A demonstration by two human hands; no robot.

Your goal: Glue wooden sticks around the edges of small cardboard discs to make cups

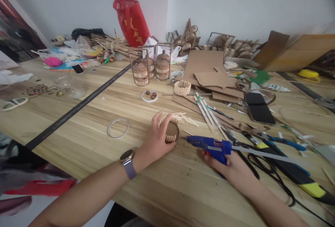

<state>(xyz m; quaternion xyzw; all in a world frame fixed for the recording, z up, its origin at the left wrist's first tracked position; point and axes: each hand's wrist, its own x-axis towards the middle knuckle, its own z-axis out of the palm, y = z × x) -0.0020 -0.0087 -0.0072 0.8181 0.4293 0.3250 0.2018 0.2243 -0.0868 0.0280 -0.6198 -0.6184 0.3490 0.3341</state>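
My left hand (159, 138) is closed around a small round basket (172, 129) of cardboard with short wooden sticks along its wall. The basket rests on the table, and my fingers hide its left side. In my right hand (230, 167) is a blue glue gun (209, 144), its nozzle pointing left at the basket, a short gap away. A long clear glue stick (259, 152) juts from the gun's back end. Just behind the basket lie loose short sticks (190, 120). Farther back stands a finished-looking ring of sticks (182, 88).
Left of the basket lies a tape roll (118, 128); another ring (150, 96) holds brown beads. Lidded stick baskets in frames (140, 71) stand behind. Cardboard sheets (204, 66), a phone (259, 108), pliers (285, 141) and a yellow-black cutter (288, 166) crowd the right, beside a black cord (281, 185).
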